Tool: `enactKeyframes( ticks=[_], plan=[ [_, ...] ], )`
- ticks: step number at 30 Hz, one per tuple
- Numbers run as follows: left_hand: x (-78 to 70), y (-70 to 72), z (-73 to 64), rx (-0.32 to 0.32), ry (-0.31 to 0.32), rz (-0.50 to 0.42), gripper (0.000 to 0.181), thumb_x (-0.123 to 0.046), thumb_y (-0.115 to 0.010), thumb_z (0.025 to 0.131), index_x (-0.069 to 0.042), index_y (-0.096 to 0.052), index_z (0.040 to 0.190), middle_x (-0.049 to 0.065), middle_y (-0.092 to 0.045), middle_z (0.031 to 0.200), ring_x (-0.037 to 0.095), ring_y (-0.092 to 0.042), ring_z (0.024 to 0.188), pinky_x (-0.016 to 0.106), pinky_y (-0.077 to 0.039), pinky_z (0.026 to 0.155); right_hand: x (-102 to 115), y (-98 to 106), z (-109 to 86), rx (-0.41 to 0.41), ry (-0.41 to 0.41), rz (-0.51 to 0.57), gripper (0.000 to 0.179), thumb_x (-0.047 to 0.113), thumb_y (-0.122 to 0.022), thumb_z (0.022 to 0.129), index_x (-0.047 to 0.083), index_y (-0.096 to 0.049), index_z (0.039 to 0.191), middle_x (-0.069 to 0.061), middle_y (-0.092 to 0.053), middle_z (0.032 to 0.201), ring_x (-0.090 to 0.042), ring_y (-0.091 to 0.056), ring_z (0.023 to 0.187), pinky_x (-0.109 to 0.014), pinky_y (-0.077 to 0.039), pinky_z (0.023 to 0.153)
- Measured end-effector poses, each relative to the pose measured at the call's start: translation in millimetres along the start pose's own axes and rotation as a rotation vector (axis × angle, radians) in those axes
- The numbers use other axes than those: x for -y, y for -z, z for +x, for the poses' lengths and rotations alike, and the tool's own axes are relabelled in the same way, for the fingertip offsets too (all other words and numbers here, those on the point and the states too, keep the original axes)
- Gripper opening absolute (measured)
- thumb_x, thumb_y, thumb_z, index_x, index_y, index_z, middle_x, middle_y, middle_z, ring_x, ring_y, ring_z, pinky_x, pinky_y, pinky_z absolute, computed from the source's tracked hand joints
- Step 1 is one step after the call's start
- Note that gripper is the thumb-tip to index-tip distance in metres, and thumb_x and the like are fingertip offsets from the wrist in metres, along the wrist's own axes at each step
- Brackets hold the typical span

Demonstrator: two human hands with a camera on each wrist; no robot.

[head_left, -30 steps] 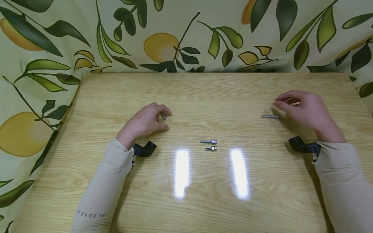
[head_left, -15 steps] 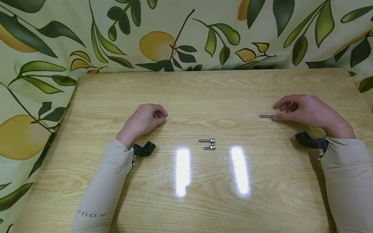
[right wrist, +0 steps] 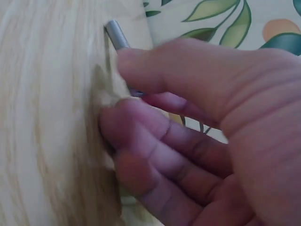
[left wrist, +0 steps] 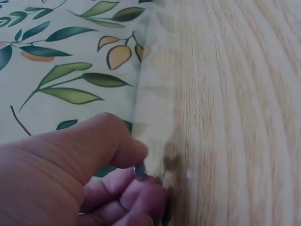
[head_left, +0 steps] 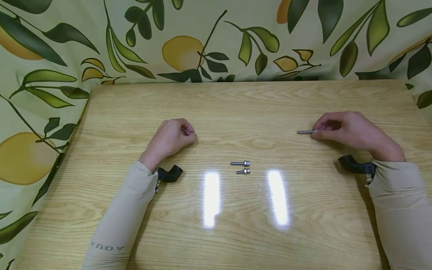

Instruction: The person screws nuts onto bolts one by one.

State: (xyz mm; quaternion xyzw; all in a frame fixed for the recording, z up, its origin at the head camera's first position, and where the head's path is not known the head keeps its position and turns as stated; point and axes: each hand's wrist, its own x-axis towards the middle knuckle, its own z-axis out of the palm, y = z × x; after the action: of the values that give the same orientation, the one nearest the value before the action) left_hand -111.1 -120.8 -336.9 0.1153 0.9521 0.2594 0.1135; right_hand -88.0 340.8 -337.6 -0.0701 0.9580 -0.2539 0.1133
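Between thumb and fingers, my left hand (head_left: 170, 137) pinches a small metal nut (left wrist: 139, 169), mostly covered by the fingertips. On the right, my right hand (head_left: 352, 131) grips a bolt (head_left: 303, 132) by its head end. The bare shank points left and shows past the thumb in the right wrist view, while the head is hidden behind the fingers. Between the hands, nearer the front, lie a longer bolt (head_left: 238, 163) and a shorter bolt (head_left: 241, 171), each with a nut on it near the head.
The wood-grain table (head_left: 249, 112) reaches back to a leaf-and-fruit patterned cloth (head_left: 253, 15), which also hangs along the left side. A black wrist mount (head_left: 170, 174) sits at the left cuff, with another black mount (head_left: 354, 165) at the right cuff.
My left fingers have closed around the nut from the table. My right hand has come down, taken hold of the bolt's head end and shifted it slightly left and back.
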Motion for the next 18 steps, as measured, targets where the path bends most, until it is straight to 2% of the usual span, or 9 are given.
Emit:
enactKeyframes(
  ticks=[4, 8, 13, 18],
  plan=[
    [-1.3, -2.0, 1.0, -0.027, -0.03, -0.085, 0.018, -0.021, -0.064, 0.087, -0.011, -0.07, 0.101, 0.004, -0.072, 0.09, 0.015, -0.065, 0.079, 0.028, -0.053, 0.073, 2, -2, 1.3, -0.02, -0.016, 0.062, 0.019, 0.036, -0.074, 0.086, 0.02, -0.071, 0.095, 0.003, -0.07, 0.085, -0.005, -0.059, 0.072, -0.015, -0.044, 0.061],
    [-2.5, -4.5, 1.4, -0.027, -0.058, -0.202, 0.017, -0.02, -0.066, 0.088, -0.013, -0.074, 0.101, 0.004, -0.075, 0.094, 0.013, -0.068, 0.083, 0.027, -0.057, 0.076, 7, -6, 3.6, -0.032, -0.038, 0.171, 0.024, 0.037, -0.073, 0.086, 0.017, -0.07, 0.099, 0.004, -0.071, 0.087, -0.006, -0.064, 0.074, -0.017, -0.05, 0.062],
    [-3.9, -9.3, 1.7, -0.013, -0.044, -0.343, 0.016, -0.018, -0.069, 0.088, -0.013, -0.075, 0.101, 0.004, -0.075, 0.098, 0.012, -0.069, 0.085, 0.024, -0.058, 0.076, 17, -11, 4.2, -0.056, -0.064, 0.319, 0.03, 0.034, -0.074, 0.086, 0.012, -0.068, 0.105, 0.008, -0.071, 0.087, -0.006, -0.066, 0.074, -0.02, -0.054, 0.061],
    [-4.7, -12.3, 2.9, -0.011, -0.032, -0.451, 0.017, -0.018, -0.07, 0.088, -0.012, -0.075, 0.103, 0.005, -0.074, 0.1, 0.012, -0.07, 0.087, 0.022, -0.058, 0.077, 25, -16, 3.8, -0.097, -0.057, 0.44, 0.03, 0.026, -0.076, 0.085, 0.007, -0.067, 0.108, 0.012, -0.074, 0.088, -0.003, -0.069, 0.076, -0.018, -0.054, 0.063]
  ],
)
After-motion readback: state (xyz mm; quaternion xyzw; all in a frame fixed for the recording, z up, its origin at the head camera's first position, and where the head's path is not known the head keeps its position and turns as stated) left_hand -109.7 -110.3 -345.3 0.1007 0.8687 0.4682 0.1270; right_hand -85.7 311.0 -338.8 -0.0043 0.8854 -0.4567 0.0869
